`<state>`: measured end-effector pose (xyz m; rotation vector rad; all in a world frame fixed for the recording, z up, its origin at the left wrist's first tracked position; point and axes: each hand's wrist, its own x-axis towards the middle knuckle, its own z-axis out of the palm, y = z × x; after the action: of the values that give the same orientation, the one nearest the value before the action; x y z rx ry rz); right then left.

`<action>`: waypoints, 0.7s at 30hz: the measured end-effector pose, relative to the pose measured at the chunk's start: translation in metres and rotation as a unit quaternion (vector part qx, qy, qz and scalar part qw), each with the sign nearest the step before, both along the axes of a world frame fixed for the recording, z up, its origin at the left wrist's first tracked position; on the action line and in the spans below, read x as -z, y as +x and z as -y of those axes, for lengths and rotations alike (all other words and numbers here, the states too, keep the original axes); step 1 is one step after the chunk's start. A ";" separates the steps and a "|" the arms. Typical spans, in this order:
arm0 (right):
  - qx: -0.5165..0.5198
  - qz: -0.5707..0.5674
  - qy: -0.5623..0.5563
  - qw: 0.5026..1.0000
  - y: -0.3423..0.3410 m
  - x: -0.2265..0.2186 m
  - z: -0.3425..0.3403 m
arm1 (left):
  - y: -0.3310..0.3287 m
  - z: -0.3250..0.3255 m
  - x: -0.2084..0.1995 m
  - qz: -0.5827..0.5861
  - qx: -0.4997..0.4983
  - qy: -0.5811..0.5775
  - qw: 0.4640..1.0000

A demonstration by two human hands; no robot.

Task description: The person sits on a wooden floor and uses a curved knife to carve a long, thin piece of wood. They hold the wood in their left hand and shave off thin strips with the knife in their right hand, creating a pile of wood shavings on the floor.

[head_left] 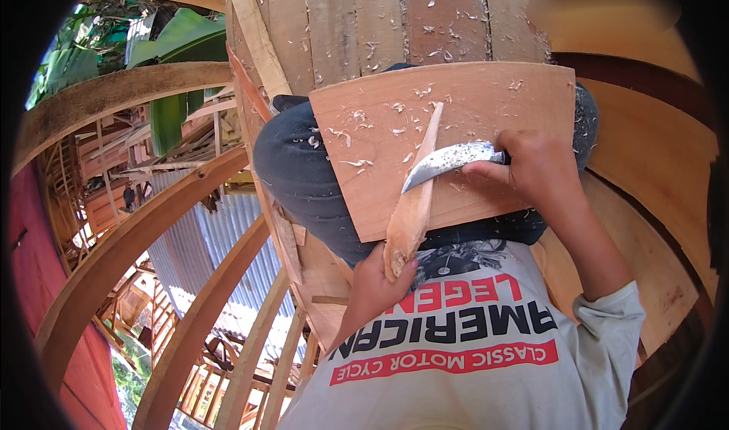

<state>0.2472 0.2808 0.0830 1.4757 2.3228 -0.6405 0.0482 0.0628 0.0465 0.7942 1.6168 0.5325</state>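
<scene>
Across my lap lies a flat wooden board (486, 100) sprinkled with pale curled shavings. My left hand (374, 284), at the board's near edge, is closed round the thick lower end of a tapered piece of wood (415, 219). The wood's thin tip points away from me, over the board. In my right hand (535, 164) is a knife with a broad curved blade (453, 159); its handle is mostly hidden by my fingers. The blade lies across the middle of the wood piece, its pointed end toward the left.
Beyond my knees is a plank floor (380, 20) strewn with shavings. Curved wooden ribs (205, 308) line the left side, with corrugated metal sheets (228, 240), timber and banana leaves (186, 39) outside. Curved planks (645, 141) rise close on the right.
</scene>
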 end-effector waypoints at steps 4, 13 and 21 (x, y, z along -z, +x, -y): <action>0.055 -0.034 0.149 0.987 0.010 0.019 -0.009 | -0.001 -0.006 -0.003 0.005 0.007 -0.020 1.000; 0.158 0.012 0.023 0.987 0.016 -0.015 -0.014 | 0.001 0.004 0.016 -0.005 0.064 -0.028 0.998; 0.119 -0.100 -0.070 0.985 0.014 -0.033 0.049 | -0.007 -0.005 -0.008 0.018 -0.030 0.009 0.999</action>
<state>0.2613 0.2315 0.1159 1.7059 2.2040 -1.0384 0.0408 0.0682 0.0545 0.7471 1.6078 0.6016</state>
